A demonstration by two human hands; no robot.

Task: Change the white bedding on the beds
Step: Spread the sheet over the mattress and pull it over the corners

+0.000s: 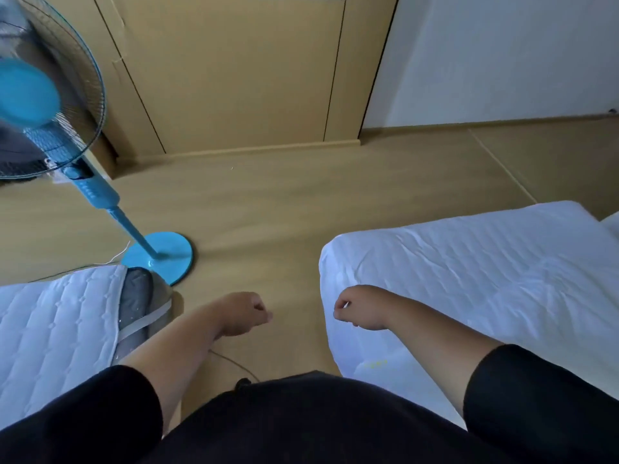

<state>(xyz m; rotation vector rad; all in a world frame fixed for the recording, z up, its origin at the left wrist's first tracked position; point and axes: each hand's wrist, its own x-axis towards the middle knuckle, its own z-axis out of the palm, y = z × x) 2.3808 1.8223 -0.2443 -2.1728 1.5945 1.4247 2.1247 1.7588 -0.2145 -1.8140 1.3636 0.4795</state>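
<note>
Nearest the camera, dark sleeves point(542, 396) and a dark top fill the bottom edge, and two bare forearms are held out over the strip of floor point(284, 209) between two beds. The left hand point(243, 314) hangs over the bare floor with its fingers loosely curled; nothing is seen inside it. The right hand point(360, 308) is raised just over the near-left corner of the right bed's white sheet point(485, 262); its fingers are curled in, but whether a fold of cloth is pinched cannot be told from this view. It is judged that the hands are held low and forward because a corner of bedding is about to be taken up or has just been tucked.

At the left, a white quilted pad point(53, 329) lies on the left bed, and its corner is pulled short, so that the grey mattress point(135, 313) beneath is exposed. That bed appears unfinished. The right bed is covered smoothly apart from faint creases, and its corner is wrapped down the side.

Further off, a blue standing fan point(100, 195) is set at the foot of the left bed, its base on the floor and a thin cord trailing away. Beyond it, wooden doors point(234, 78) and a white wall point(502, 61) close the room.
</note>
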